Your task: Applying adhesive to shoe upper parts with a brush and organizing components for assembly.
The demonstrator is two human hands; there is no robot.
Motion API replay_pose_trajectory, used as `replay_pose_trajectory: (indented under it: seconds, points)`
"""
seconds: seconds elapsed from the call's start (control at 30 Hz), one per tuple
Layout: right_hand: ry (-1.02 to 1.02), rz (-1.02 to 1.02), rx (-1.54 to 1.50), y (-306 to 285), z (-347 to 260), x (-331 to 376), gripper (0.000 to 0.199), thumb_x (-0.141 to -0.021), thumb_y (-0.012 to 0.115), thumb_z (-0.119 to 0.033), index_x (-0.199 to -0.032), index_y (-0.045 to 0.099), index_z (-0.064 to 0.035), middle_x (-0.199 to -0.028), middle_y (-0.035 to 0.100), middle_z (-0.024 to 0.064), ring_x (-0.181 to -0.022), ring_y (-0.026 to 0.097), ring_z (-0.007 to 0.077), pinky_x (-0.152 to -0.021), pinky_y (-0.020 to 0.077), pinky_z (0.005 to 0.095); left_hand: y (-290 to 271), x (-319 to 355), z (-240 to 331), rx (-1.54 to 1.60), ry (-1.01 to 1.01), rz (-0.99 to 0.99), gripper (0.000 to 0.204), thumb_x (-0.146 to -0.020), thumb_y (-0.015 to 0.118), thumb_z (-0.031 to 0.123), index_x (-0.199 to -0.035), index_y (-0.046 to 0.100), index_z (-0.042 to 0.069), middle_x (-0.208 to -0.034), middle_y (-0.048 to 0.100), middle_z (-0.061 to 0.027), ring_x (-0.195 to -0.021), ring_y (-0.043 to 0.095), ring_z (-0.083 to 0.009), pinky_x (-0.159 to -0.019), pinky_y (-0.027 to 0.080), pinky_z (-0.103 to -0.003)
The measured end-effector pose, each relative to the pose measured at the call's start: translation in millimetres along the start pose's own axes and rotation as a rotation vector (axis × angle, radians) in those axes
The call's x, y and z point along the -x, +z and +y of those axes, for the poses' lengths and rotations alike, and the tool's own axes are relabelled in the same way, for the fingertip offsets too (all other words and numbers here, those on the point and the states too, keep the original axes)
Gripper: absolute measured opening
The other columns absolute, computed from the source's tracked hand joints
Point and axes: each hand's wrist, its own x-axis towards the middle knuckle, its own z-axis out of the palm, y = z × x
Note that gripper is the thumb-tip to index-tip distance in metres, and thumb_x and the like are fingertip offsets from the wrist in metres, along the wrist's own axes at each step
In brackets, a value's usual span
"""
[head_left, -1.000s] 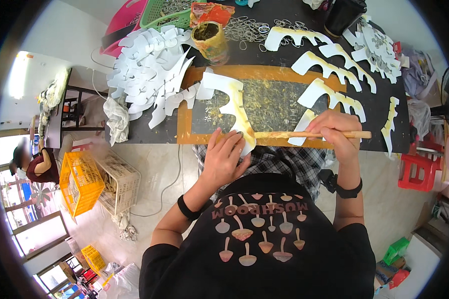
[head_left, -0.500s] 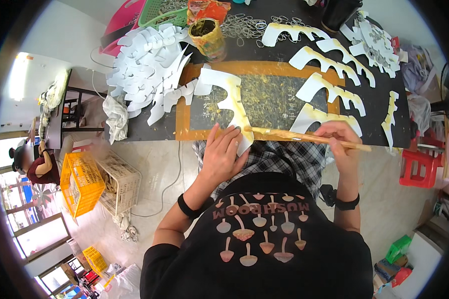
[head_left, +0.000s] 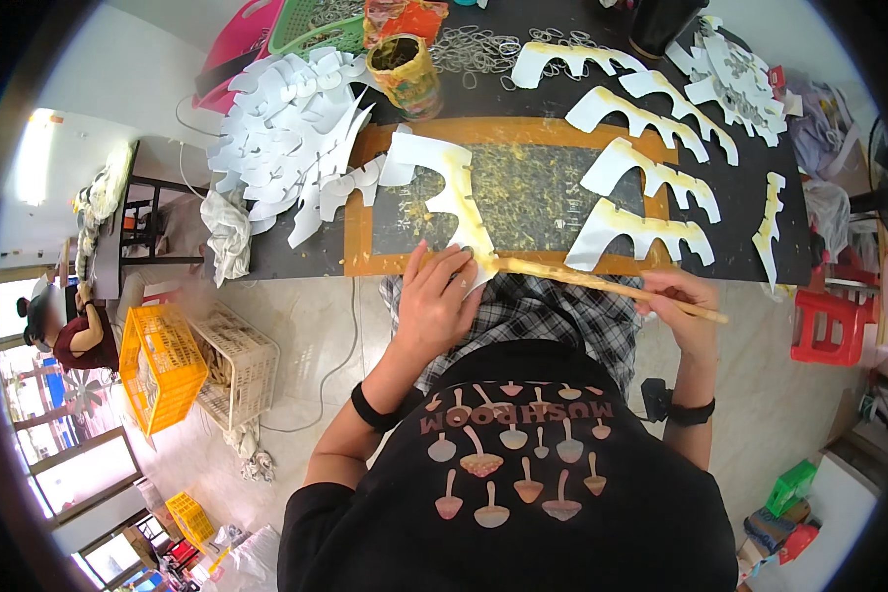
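My left hand (head_left: 439, 301) lies with its fingers flat on the lower end of a white cut-out piece (head_left: 429, 150), pressing it at the table's near edge. The piece has a scalloped side with yellow smears along it. My right hand (head_left: 683, 306) is closed around a long wooden stick (head_left: 572, 276). The stick's yellow-coated tip touches the piece's lower end, close to my left fingertips. Under the piece is a dark mat (head_left: 523, 197) spotted with yellow and bordered by brown tape. A yellow-smeared can (head_left: 405, 79) with dark contents stands beyond it.
White cut-outs are heaped (head_left: 291, 138) at left. Several yellow-edged pieces (head_left: 641, 237) lie at right. Metal rings (head_left: 474, 54), a green basket (head_left: 316, 30) and a dark cup (head_left: 661, 25) stand at the back. Crates (head_left: 163, 370) and a seated person (head_left: 79, 331) are at left, a red stool (head_left: 829, 326) at right.
My right hand has moved nearer to me, uncovering the closest yellow-edged piece at right. The stick's tip has slid slightly toward me along the cut-out. My left hand stays on the piece.
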Motion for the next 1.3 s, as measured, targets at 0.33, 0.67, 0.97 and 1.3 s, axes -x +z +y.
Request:
replay_pose_trajectory:
  seconds: [0.33,0.67,0.97,1.3]
  points:
    - [-0.125,-0.13,0.124,0,-7,-1,0.016,-0.079,0.059,0.004,-0.092,0.067,0.0032,-0.076,0.064,0.0114,-0.064,0.061,0.0144,-0.056,0.046,0.0234,3,4,-3,0.027,0.015,0.033,0.029,-0.067,0.071,0.004,-0.095,0.064,0.005,-0.105,0.061,-0.0078,-0.104,0.058,-0.0256,-0.1,0.034,-0.046]
    - [-0.202,-0.088,0.246,7,-14,-2,0.014,-0.079,0.057,0.004,-0.09,0.066,0.0039,-0.073,0.064,0.0108,-0.062,0.06,0.0144,-0.056,0.0466,0.0235,11,11,-8,0.067,0.016,0.076,0.028,-0.07,0.069,0.003,-0.097,0.065,0.003,-0.107,0.062,-0.0101,-0.106,0.058,-0.0277,-0.1,0.034,-0.046]
    - [-0.146,-0.096,-0.107,-1,-11,3,0.012,-0.08,0.057,0.001,-0.087,0.066,0.0063,-0.073,0.063,0.0129,-0.06,0.062,0.0147,-0.056,0.0499,0.0226,16,14,-9,0.088,-0.002,0.111,0.025,-0.071,0.068,0.002,-0.096,0.066,0.003,-0.106,0.063,-0.0115,-0.105,0.059,-0.029,-0.1,0.035,-0.046]
    - [-0.031,-0.019,0.164,-23,-16,5,0.016,-0.083,0.054,-0.006,-0.082,0.063,0.0074,-0.071,0.061,0.0127,-0.058,0.06,0.0155,-0.056,0.0519,0.0269,9,9,-8,0.07,0.056,0.083,0.034,-0.069,0.069,0.001,-0.102,0.061,0.0,-0.107,0.061,-0.0153,-0.102,0.059,-0.0323,-0.092,0.042,-0.043]
